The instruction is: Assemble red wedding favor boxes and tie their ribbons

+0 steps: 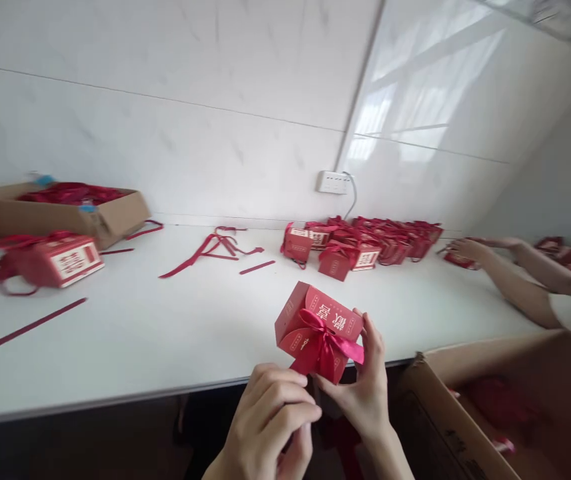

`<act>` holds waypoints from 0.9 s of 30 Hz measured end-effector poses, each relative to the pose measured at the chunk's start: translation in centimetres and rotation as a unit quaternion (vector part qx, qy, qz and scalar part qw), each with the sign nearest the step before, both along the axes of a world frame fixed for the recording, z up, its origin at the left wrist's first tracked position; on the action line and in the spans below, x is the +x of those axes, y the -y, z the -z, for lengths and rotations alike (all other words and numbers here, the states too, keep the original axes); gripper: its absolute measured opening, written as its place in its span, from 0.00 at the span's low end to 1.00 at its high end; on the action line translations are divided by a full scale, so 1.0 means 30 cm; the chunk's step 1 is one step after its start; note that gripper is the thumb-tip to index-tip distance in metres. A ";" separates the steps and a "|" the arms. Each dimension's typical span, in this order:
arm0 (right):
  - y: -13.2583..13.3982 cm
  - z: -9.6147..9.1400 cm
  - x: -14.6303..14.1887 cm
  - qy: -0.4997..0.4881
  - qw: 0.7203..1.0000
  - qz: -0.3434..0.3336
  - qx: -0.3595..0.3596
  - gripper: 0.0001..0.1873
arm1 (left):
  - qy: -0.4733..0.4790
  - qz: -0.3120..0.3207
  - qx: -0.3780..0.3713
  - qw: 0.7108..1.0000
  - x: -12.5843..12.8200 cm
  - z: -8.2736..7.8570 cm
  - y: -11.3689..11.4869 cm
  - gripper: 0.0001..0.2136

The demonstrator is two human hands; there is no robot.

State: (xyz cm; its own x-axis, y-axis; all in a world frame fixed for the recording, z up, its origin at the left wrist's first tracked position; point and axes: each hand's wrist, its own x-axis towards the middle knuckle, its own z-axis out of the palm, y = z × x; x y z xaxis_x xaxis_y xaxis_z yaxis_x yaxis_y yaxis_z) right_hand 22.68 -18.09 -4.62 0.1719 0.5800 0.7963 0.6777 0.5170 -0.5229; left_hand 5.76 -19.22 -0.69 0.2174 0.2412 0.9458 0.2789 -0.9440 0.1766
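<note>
my right hand (368, 377) grips a red cardboard box (333, 320) by the white bench's (165, 333) front edge; my left hand (270, 413) curls at its pink satin bow (323, 341), pinch unclear.

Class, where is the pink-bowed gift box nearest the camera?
In the head view, the gift box is just right of centre, held in the right hand, with the left hand at its lower left.
</note>
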 end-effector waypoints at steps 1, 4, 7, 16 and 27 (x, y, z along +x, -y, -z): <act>0.001 -0.002 0.029 0.011 0.999 0.030 0.004 0.52 | 0.006 0.028 -0.011 1.000 0.009 0.015 -0.020 0.12; 0.006 -0.006 0.106 0.014 0.995 0.096 -0.004 0.50 | 0.029 0.068 -0.047 0.996 0.025 0.060 -0.085 0.12; 0.008 0.002 0.159 -0.011 0.990 0.137 -0.015 0.50 | 0.046 0.050 -0.101 0.993 0.032 0.094 -0.164 0.09; 0.018 -0.020 0.168 -0.127 0.988 0.073 -0.051 0.53 | 0.043 0.020 -0.242 0.969 0.130 -0.019 -0.209 0.12; 0.120 -0.099 0.179 -0.075 0.992 0.101 -0.026 0.56 | -0.019 0.026 -0.167 0.985 0.247 -0.176 -0.099 0.18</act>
